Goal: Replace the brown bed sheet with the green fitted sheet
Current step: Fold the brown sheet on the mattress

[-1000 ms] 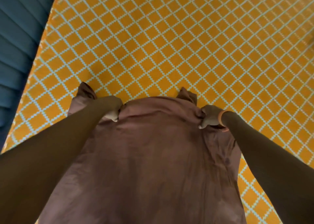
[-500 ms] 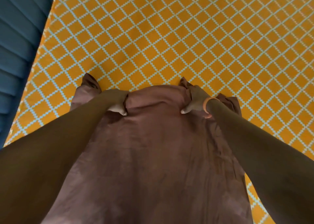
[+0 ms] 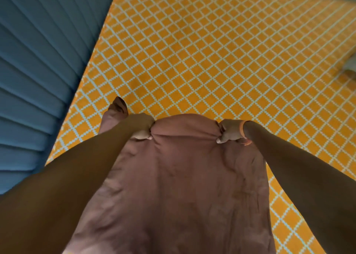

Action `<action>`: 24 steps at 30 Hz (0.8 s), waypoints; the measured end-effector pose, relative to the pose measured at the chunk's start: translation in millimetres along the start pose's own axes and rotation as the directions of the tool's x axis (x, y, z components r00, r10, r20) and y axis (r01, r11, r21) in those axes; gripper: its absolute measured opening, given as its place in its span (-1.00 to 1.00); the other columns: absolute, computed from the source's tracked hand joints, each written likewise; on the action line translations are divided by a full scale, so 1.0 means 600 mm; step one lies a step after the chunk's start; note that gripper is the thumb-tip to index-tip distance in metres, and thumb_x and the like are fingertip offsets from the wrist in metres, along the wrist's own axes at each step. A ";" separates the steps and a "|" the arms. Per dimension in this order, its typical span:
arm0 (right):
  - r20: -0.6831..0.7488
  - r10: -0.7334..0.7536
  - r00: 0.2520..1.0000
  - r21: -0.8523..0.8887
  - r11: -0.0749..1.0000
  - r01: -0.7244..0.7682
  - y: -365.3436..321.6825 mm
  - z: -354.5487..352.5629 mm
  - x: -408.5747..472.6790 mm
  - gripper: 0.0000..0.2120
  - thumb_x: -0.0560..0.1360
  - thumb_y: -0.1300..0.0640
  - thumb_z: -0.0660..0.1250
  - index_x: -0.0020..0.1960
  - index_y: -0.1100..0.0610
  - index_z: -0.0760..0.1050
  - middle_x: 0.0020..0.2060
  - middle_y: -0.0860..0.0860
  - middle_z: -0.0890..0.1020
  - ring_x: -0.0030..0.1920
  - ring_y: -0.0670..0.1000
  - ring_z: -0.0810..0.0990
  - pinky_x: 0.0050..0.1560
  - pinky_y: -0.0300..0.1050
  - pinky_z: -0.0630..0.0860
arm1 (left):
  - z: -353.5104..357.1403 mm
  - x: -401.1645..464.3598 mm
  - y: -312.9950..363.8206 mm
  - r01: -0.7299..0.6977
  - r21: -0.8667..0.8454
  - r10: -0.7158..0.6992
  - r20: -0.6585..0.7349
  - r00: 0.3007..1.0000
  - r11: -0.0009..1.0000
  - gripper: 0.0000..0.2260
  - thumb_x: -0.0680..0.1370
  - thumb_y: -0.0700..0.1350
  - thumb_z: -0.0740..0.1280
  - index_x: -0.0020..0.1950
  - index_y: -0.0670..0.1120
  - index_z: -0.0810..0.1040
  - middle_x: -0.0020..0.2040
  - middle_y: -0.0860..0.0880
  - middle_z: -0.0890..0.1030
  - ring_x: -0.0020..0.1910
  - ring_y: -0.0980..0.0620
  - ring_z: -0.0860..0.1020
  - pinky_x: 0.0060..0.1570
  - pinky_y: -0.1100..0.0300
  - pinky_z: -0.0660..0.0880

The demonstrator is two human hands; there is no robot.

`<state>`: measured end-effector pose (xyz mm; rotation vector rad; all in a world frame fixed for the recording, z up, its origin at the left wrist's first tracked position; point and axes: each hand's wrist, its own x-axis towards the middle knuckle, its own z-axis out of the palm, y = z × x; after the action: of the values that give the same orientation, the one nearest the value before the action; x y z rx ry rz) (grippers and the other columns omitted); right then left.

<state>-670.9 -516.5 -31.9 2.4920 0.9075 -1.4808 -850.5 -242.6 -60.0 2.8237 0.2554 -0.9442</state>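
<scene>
The brown bed sheet [image 3: 183, 186] hangs gathered in front of me, over the orange mattress with a white diamond pattern [image 3: 212, 61]. My left hand [image 3: 141, 126] grips the sheet's top edge on the left. My right hand [image 3: 230, 131], with an orange band at the wrist, grips the same edge on the right. The fold between my fists bulges upward. One loose corner of the sheet sticks up left of my left hand. No green fitted sheet is in view.
A blue ribbed padded headboard [image 3: 38, 70] runs along the mattress's left side. A grey object [image 3: 349, 65] shows blurred at the right edge of the bed.
My right hand has moved to the right along the sheet's top edge, widening the span between my fists. The view has swung, showing more of the headboard.
</scene>
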 end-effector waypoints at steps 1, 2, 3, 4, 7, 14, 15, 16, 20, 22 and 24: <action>-0.063 -0.001 0.998 -0.008 1.000 0.000 -0.004 -0.032 -0.018 -0.74 0.49 0.00 0.45 0.02 0.15 0.49 -0.09 0.03 0.62 -0.14 0.06 0.58 -0.10 -0.08 0.53 | -0.038 -0.008 -0.003 0.012 0.030 -0.010 -0.058 0.998 0.999 -0.67 0.46 0.07 0.45 0.16 -0.03 0.57 0.18 -0.09 0.61 0.21 -0.14 0.55 0.02 0.05 0.52; -0.150 -0.010 0.989 -0.019 1.000 0.007 -0.008 -0.070 -0.041 -0.74 0.48 0.01 0.47 0.01 0.16 0.51 -0.06 0.05 0.63 -0.11 0.08 0.60 -0.06 -0.06 0.55 | -0.086 -0.020 -0.005 0.035 0.058 -0.027 -0.131 0.991 0.998 -0.66 0.46 0.09 0.44 0.17 -0.02 0.56 0.20 -0.08 0.60 0.24 -0.13 0.54 0.06 0.04 0.49; -0.240 -0.015 0.971 -0.032 0.999 0.008 -0.010 -0.110 -0.063 -0.75 0.47 0.03 0.48 -0.01 0.16 0.51 -0.04 0.08 0.64 -0.08 0.10 0.60 -0.02 -0.05 0.55 | -0.131 -0.031 -0.006 0.066 0.078 -0.049 -0.207 0.977 0.995 -0.66 0.48 0.10 0.42 0.19 0.00 0.55 0.22 -0.07 0.59 0.27 -0.12 0.52 0.09 0.03 0.45; -0.332 -0.032 0.943 -0.053 0.998 0.015 -0.016 -0.152 -0.090 -0.75 0.46 0.03 0.48 -0.03 0.14 0.49 -0.03 0.10 0.63 -0.06 0.11 0.59 -0.02 -0.06 0.52 | -0.180 -0.044 -0.007 0.104 0.095 -0.072 -0.291 0.954 0.990 -0.68 0.49 0.09 0.40 0.20 0.01 0.55 0.22 -0.06 0.59 0.28 -0.11 0.52 0.12 0.03 0.42; -0.589 -0.081 0.804 -0.170 0.985 -0.025 -0.039 -0.260 -0.183 -0.71 0.47 -0.03 0.46 -0.04 0.13 0.43 -0.02 0.15 0.59 0.03 0.20 0.58 -0.01 -0.06 0.46 | -0.308 -0.104 0.001 0.192 0.122 -0.092 -0.560 0.824 0.974 -0.79 0.49 -0.01 0.36 0.10 0.01 0.57 0.12 -0.08 0.63 0.20 -0.13 0.56 0.07 0.04 0.35; -0.828 -0.323 0.458 -0.344 0.938 0.041 -0.053 -0.208 -0.321 -0.63 0.45 0.13 0.36 0.24 0.17 0.48 -0.14 0.23 0.64 -0.13 0.28 0.65 -0.19 0.11 0.60 | -0.304 -0.258 0.031 0.142 0.165 0.047 -0.795 0.605 0.976 -0.66 0.44 -0.07 0.18 0.16 0.07 0.59 0.03 0.03 0.64 0.04 -0.09 0.58 -0.07 0.03 0.31; -0.837 -0.364 0.409 -0.390 0.921 0.023 -0.052 -0.163 -0.318 -0.63 0.40 0.20 0.39 0.21 0.19 0.50 -0.21 0.22 0.64 -0.21 0.28 0.65 -0.30 0.11 0.60 | -0.266 -0.267 0.033 0.116 0.161 0.062 -0.802 0.595 0.980 -0.62 0.42 -0.07 0.13 0.15 0.04 0.60 -0.02 0.02 0.65 -0.03 -0.11 0.59 -0.10 0.03 0.34; -0.853 -0.390 0.346 -0.414 0.910 0.004 -0.052 -0.113 -0.311 -0.62 0.32 0.26 0.44 0.14 0.20 0.53 -0.30 0.20 0.61 -0.30 0.26 0.63 -0.43 0.07 0.57 | -0.224 -0.270 0.035 0.107 0.161 0.067 -0.802 0.594 0.981 -0.63 0.41 -0.07 0.11 0.07 0.00 0.62 -0.10 -0.03 0.63 -0.11 -0.13 0.57 -0.14 0.02 0.37; -0.855 -0.364 0.371 -0.400 0.916 -0.022 -0.042 0.108 -0.243 -0.66 0.28 0.20 0.22 0.06 0.13 0.41 -0.32 0.10 0.59 -0.22 0.24 0.63 -0.42 0.02 0.53 | -0.049 -0.252 0.053 0.141 0.198 0.048 -0.724 0.688 0.970 -0.75 0.42 -0.09 0.11 -0.07 -0.03 0.56 -0.18 -0.07 0.54 -0.20 -0.16 0.51 -0.23 -0.01 0.34; -0.825 -0.304 0.477 -0.347 0.938 -0.003 -0.029 0.218 -0.206 -0.64 0.28 0.17 0.15 0.07 0.11 0.42 -0.24 0.07 0.61 -0.11 0.23 0.63 -0.27 0.08 0.56 | 0.039 -0.244 0.069 0.115 0.219 0.055 -0.643 0.764 0.969 -0.75 0.41 -0.11 0.11 -0.09 -0.04 0.57 -0.20 -0.07 0.53 -0.21 -0.15 0.49 -0.23 0.00 0.32; -0.665 -0.192 0.721 -0.268 0.963 0.008 -0.022 0.327 -0.176 -0.57 0.19 0.21 0.35 0.07 0.08 0.45 -0.21 0.05 0.63 -0.19 0.20 0.63 -0.30 0.09 0.57 | 0.151 -0.237 0.081 0.052 0.251 0.091 -0.526 0.846 0.966 -0.72 0.37 -0.11 0.11 -0.12 -0.06 0.60 -0.21 -0.08 0.53 -0.21 -0.13 0.44 -0.21 0.02 0.28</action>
<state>-865.5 -625.8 -43.7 2.8367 1.2417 -0.3454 -1004.7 -324.0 -40.7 3.2713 0.1706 -0.1600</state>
